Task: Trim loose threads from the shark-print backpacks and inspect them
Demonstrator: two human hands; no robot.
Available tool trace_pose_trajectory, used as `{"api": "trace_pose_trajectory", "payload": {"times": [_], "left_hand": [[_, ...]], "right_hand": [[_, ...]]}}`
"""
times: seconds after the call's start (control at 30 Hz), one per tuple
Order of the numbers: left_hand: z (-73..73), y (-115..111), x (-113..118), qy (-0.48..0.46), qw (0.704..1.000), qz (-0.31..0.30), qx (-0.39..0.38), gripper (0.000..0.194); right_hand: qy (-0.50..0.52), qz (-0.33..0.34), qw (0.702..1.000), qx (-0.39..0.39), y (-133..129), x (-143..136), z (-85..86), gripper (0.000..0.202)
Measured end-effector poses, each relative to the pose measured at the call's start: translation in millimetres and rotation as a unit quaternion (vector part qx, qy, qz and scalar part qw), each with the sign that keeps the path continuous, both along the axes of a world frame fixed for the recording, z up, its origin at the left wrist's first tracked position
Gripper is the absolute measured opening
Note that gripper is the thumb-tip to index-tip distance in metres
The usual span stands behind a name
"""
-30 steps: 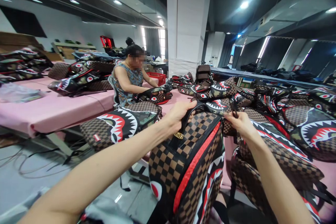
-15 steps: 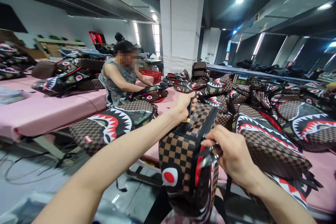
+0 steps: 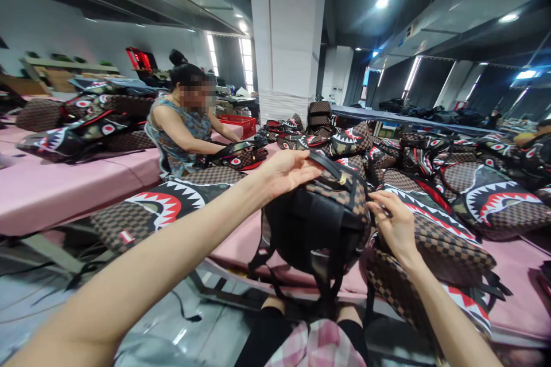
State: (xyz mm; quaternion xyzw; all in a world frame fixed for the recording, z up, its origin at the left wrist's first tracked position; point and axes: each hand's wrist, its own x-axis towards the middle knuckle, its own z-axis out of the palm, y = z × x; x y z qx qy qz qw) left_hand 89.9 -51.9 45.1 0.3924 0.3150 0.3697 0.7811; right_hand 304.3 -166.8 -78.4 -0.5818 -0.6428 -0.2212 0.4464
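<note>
A brown-and-black checkered backpack (image 3: 316, 229) is at the table's near edge, its black back and dangling straps facing me. My left hand (image 3: 293, 172) is at its top by the carry handle, palm turned up and fingers extended and apart. At the bag's right upper edge is my right hand (image 3: 394, 221), its fingers bent together around something small and dark that I cannot make out. A gold-coloured metal piece (image 3: 343, 179) shows on top of the bag.
Shark-mouth backpacks (image 3: 439, 235) pile up on the pink table (image 3: 512, 292) to the right. Another backpack (image 3: 161, 206) lies at the left. Across from it a person (image 3: 185, 114) handles a bag near a red crate (image 3: 239, 125). A white pillar (image 3: 288, 34) stands behind.
The backpack has turned so its strap side faces me and its eye print is out of sight. My left hand has opened at the handle. My right hand has moved right.
</note>
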Motion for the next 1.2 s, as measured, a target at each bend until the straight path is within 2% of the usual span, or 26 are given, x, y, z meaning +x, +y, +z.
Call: {"api": "trace_pose_trajectory", "payload": {"times": [0.03,0.07,0.1,0.13,0.2,0.23,0.27,0.37,0.43,0.5,0.57,0.63,0.7,0.77,0.87,1.0,1.1,1.2], "left_hand": [[-1.6,0.1,-4.8,0.034,0.997,-0.041,0.047,0.017],[-4.5,2.9,-11.0,0.064,0.990,-0.056,0.115,0.016],[-9.2,8.5,-18.6,0.091,0.974,-0.041,0.201,0.016],[-16.1,16.5,-27.5,0.120,0.948,0.001,0.295,0.017],[-37.8,36.3,-46.6,0.205,0.867,0.109,0.442,0.022],[-52.1,46.1,-55.2,0.254,0.827,0.142,0.480,0.025],[-67.8,54.7,-62.0,0.299,0.804,0.148,0.493,0.029],[-112.1,66.5,-67.1,0.322,0.792,0.116,0.505,0.047],[-129.8,62.3,-59.4,0.317,0.784,0.132,0.517,0.050],[-135.7,51.0,-49.2,0.338,0.763,0.159,0.528,0.048],[-134.1,36.0,-41.9,0.365,0.741,0.165,0.539,0.047],[-131.0,20.7,-39.7,0.392,0.725,0.156,0.545,0.048],[-130.0,7.6,-41.9,0.411,0.714,0.148,0.547,0.049],[-131.5,-1.6,-45.6,0.420,0.701,0.142,0.559,0.049],[-135.6,-7.9,-48.2,0.423,0.673,0.151,0.588,0.045],[-141.6,-10.2,-42.2,0.370,0.635,0.191,0.650,0.035],[-148.2,-13.5,-39.2,0.324,0.568,0.229,0.721,0.033],[-156.9,-14.6,-48.1,0.316,0.500,0.245,0.768,0.037]], "right_hand": [[0.007,0.022,1.000,0.005,3.8,-10.9,0.8,0.021],[0.006,0.038,0.999,0.003,7.0,-21.5,1.6,0.029],[0.002,0.046,0.999,-0.002,10.1,-30.1,2.0,0.035],[0.001,0.050,0.999,-0.005,13.0,-35.5,1.9,0.040],[0.014,0.065,0.998,0.000,18.7,-35.2,0.8,0.042],[0.024,0.079,0.997,0.003,21.2,-30.7,0.4,0.040],[0.032,0.091,0.995,0.005,23.4,-24.6,0.8,0.038],[0.029,0.096,0.995,0.004,26.6,-12.3,9.7,0.032],[0.004,0.061,0.998,0.010,26.9,-19.8,21.7,0.025],[-0.041,-0.001,0.999,-0.002,28.9,-42.2,35.0,0.023],[-0.093,-0.091,0.990,-0.050,34.4,-72.5,46.1,0.021],[-0.134,-0.195,0.966,-0.102,41.3,-98.8,52.6,0.018],[-0.155,-0.254,0.946,-0.128,44.6,-111.5,54.6,0.012],[-0.148,-0.255,0.947,-0.126,41.8,-107.6,53.8,0.006],[-0.086,-0.212,0.967,-0.108,30.6,-82.6,53.7,0.008],[0.010,-0.170,0.977,-0.131,19.1,-58.8,59.1,0.011],[0.002,-0.177,0.974,-0.145,14.4,-58.6,62.4,0.013],[-0.012,-0.167,0.976,-0.137,1.7,-51.3,61.0,0.019]]}}
